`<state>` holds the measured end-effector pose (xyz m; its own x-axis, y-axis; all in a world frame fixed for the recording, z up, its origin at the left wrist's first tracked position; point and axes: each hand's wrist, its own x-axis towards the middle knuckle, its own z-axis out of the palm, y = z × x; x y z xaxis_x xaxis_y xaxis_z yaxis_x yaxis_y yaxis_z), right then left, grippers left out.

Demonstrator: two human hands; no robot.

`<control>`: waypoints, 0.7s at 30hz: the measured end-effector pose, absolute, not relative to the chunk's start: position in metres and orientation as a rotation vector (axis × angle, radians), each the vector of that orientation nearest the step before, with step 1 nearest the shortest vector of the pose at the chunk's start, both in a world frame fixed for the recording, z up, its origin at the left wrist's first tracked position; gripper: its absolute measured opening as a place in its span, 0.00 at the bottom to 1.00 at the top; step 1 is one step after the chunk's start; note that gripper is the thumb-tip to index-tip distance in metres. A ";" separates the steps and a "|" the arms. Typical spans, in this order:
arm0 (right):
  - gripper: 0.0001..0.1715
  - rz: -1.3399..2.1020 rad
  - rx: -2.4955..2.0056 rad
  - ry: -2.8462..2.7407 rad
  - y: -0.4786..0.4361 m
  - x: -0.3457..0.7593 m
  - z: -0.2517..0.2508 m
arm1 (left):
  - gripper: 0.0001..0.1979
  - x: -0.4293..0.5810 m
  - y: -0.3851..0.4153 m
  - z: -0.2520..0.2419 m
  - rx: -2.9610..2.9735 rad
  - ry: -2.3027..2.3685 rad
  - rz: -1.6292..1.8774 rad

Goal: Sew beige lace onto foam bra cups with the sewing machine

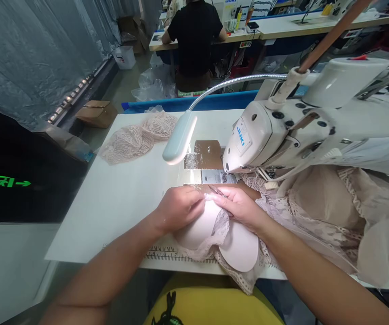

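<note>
A pale pink bra [197, 230] with lace edging and smooth moulded cups lies bunched at the front of the sewing table. My left hand [182, 207] is closed, pinching the upper edge of one cup. Close beside it, my right hand [236, 203] is closed round thread snips [216, 190], whose narrow metal blades point left over the same edge. The right fingers also touch the lace there. Most of the snips is hidden in the palm. Behind the right hand stands the sewing machine [248, 135], its needle area just beyond the fingers.
A lamp [180, 137] on a bendable neck hangs over the table [113, 216]. Beige lace pieces [136, 137] lie at the back left. More bra pieces [330, 203] are heaped on the right. A printed ruler [167, 255] runs along the front. A person [196, 40] sits ahead.
</note>
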<state>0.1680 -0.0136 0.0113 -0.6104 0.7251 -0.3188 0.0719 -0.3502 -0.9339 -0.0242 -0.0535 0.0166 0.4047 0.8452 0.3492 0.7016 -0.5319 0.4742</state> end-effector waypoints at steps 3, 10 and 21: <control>0.20 2.095 -1.121 -1.255 -0.012 0.169 0.009 | 0.11 -0.025 -0.054 0.017 2.517 1.347 0.951; 0.17 2.176 -1.091 -1.185 -0.020 0.162 0.013 | 0.10 -0.015 -0.055 0.010 2.649 1.380 1.126; 0.14 2.034 -0.984 -1.322 -0.019 0.163 0.014 | 0.07 -0.019 -0.059 0.025 2.459 1.314 1.097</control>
